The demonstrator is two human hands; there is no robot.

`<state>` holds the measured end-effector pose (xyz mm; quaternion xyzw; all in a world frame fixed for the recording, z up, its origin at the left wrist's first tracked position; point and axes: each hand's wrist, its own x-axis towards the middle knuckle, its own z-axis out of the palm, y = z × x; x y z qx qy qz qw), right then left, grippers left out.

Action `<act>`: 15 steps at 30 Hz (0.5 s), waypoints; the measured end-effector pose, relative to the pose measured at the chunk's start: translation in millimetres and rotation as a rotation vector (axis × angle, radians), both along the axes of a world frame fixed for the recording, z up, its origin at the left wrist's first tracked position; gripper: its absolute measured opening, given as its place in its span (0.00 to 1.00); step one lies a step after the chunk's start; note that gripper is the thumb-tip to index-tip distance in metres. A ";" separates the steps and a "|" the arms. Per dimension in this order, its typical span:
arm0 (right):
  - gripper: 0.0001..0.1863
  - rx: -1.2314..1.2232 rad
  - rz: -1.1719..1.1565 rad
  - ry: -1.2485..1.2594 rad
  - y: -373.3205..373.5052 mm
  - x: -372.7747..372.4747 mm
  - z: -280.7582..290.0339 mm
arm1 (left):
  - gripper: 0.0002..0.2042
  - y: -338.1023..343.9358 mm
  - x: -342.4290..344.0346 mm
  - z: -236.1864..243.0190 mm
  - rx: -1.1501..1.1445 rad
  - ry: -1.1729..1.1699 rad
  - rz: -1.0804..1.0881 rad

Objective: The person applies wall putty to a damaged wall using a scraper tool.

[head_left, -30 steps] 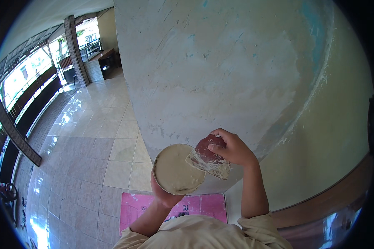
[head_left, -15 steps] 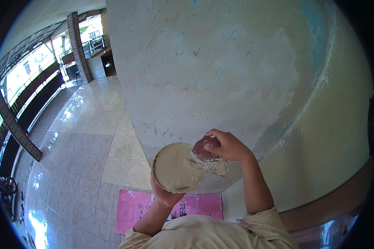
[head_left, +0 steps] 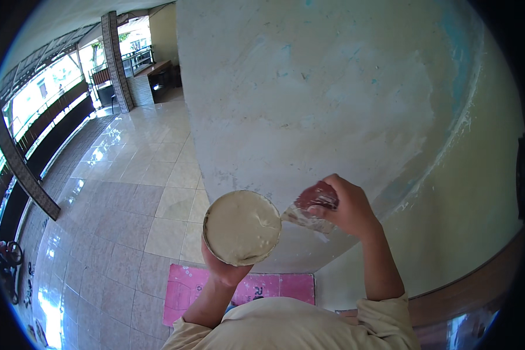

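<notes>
My left hand (head_left: 223,269) holds a round tub of putty (head_left: 242,227) from below and the near side; most of its fingers are hidden under the tub. Smooth beige putty fills it to near the rim, with a few lumps at its right. My right hand (head_left: 351,207) grips a putty scraper (head_left: 316,204) with a dark red grip and a smeared, pale blade. The blade's left corner is close to the tub's right rim; I cannot tell whether they touch. Behind both is a wall (head_left: 309,128) with grey-white filler and blue paint flecks.
A pink sheet (head_left: 286,287) lies on the tiled floor (head_left: 122,221) at the wall's foot. To the right, a yellowish wall (head_left: 466,216) meets the patched one, with a brown curved edge (head_left: 466,280) low down. A pillar (head_left: 116,64) and a parked motorbike (head_left: 7,256) are at left.
The scraper has come off the putty and moved right with my right hand, past the tub's rim. The tub has shifted slightly left and up in view. The view has turned a little.
</notes>
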<state>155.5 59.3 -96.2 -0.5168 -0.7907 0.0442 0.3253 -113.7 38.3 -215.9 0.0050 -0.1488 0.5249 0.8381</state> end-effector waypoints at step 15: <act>0.16 1.205 0.169 -0.411 14.6 -30.2 46.6 | 0.31 35.1 -71.0 14.0 0.039 0.096 0.005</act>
